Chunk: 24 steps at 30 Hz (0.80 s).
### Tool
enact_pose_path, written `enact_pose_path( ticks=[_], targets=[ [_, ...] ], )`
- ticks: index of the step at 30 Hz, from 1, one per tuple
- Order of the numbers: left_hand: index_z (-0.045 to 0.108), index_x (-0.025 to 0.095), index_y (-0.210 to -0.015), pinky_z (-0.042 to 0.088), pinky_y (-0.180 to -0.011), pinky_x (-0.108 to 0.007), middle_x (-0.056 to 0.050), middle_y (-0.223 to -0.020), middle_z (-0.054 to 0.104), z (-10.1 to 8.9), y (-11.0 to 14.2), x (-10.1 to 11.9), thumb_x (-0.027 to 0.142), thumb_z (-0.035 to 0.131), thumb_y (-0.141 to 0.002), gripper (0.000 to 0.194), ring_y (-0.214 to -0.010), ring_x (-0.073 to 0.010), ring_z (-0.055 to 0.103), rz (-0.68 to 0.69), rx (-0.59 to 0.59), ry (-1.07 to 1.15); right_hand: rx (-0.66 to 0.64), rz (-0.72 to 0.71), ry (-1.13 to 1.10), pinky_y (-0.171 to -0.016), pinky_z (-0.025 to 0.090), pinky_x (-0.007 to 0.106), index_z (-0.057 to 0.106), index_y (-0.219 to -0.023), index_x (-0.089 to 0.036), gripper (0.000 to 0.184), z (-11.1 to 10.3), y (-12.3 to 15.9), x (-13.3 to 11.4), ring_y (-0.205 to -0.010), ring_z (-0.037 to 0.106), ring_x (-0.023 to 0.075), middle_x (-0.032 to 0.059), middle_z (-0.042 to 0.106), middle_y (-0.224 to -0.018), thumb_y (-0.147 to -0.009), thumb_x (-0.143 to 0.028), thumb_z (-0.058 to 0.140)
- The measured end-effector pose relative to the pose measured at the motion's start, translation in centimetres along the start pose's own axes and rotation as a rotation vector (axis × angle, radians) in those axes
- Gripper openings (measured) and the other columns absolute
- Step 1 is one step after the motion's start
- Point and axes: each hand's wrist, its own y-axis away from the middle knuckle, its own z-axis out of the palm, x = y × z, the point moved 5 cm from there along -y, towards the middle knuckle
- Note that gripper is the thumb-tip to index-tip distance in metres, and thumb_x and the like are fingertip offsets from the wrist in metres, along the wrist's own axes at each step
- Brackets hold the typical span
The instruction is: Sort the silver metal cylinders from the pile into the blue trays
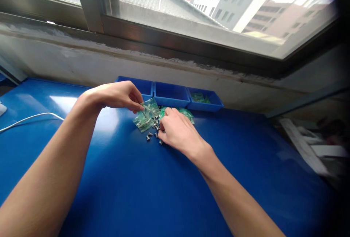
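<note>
Between the thumb and fingers of my left hand [121,96] is the edge of a clear green-tinted plastic bag [147,116], with small slim parts showing inside it. My right hand [177,131] reaches down into a pile of small metal screws [156,125] beside the bag. Its fingers are curled, and the fingertips are partly hidden, so what they pinch does not show. A few loose screws [148,138] lie on the near side of the pile. More green plastic bags [187,113] lie behind my right hand, partly covered by it.
Three blue bins stand in a row along the wall: a left bin [147,85], a middle bin [171,102] and a right bin [210,107] with green bags inside. A white cable [35,115] crosses the blue table [131,186] at left. A window frame [164,40] rises behind.
</note>
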Motion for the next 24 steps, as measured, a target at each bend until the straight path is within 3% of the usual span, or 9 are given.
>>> enact_pose_path(
  ticks=[6, 12, 19, 24],
  targets=[
    [0.08, 0.018, -0.083, 0.039, -0.061, -0.023, -0.003, -0.074, 0.074, -0.1, 0.0, 0.1, 0.054, 0.073, -0.068, 0.039, -0.073, -0.0193, 0.064, -0.012, 0.016, -0.019, 0.053, 0.037, -0.026, -0.077, 0.049, 0.036, 0.075, -0.082, -0.016, 0.015, 0.3, -0.4, 0.2, -0.096, 0.062, 0.0283, 0.0153, 0.07, -0.103, -0.082, -0.014, 0.06],
    [0.08, 0.019, -0.087, 0.036, -0.058, -0.024, -0.003, -0.075, 0.072, -0.1, -0.3, -0.2, 0.055, 0.072, -0.07, 0.041, -0.068, -0.017, 0.059, -0.018, 0.06, -0.013, 0.2, 0.013, -0.134, -0.071, 0.046, 0.033, 0.073, -0.072, -0.021, 0.016, -0.8, 0.3, 1.4, -0.086, 0.065, 0.0243, 0.0071, 0.074, -0.087, -0.082, -0.017, 0.062],
    [0.077, 0.018, -0.087, 0.037, -0.061, -0.023, 0.0, -0.076, 0.07, 0.1, -0.3, 1.1, 0.051, 0.072, -0.073, 0.036, -0.069, -0.0147, 0.056, 0.094, 0.112, 0.031, 0.311, 0.105, -0.635, -0.066, 0.05, 0.026, 0.074, -0.072, -0.021, 0.011, -1.7, 2.4, 3.6, -0.068, 0.071, 0.0167, -0.0006, 0.076, -0.072, -0.081, -0.022, 0.068],
    [0.073, 0.017, -0.085, 0.044, -0.067, -0.024, -0.002, -0.079, 0.072, 1.2, -0.8, 2.4, 0.049, 0.075, -0.074, 0.034, -0.077, -0.0173, 0.063, 0.198, 0.069, 0.19, 0.307, 0.148, -1.017, -0.061, 0.055, 0.027, 0.073, -0.071, -0.019, 0.012, -0.2, 3.0, 5.7, -0.064, 0.072, 0.0186, 0.0022, 0.076, -0.07, -0.079, -0.029, 0.074]
  ],
)
